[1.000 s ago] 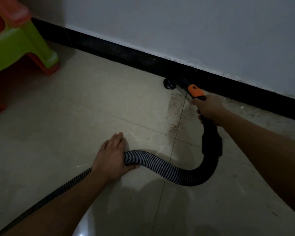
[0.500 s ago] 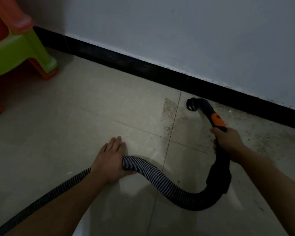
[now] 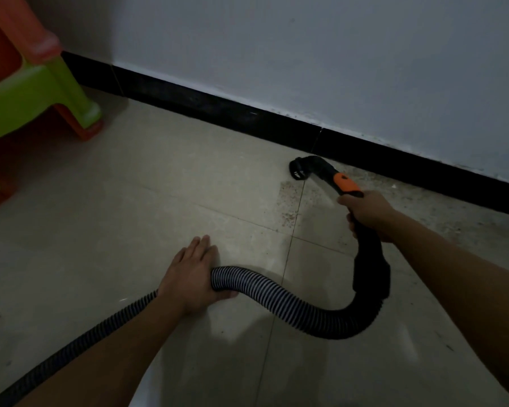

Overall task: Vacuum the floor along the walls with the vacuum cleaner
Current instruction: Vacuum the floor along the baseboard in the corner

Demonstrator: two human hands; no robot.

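1. The right hand [image 3: 368, 212] is clenched around the black vacuum handle [image 3: 370, 259], just below its orange collar [image 3: 347, 185].
2. Beyond the collar, the black nozzle [image 3: 301, 168] sits low at the floor, just beside the black baseboard [image 3: 218, 110].
3. The left hand [image 3: 194, 277] lies flat over the ribbed hose [image 3: 276, 301] with its fingers straight and pointing toward the wall, and its thumb rests along the hose's near side.
4. From that hand the hose curves right along the tiled floor [image 3: 130, 201] and bends up into the handle. Its other end runs off toward the lower left corner.
5. A speckled dusty patch [image 3: 288, 201] lies on the tiles near the nozzle.
6. A green and orange plastic stool [image 3: 36, 92] stands at the far left, well apart from the hose.
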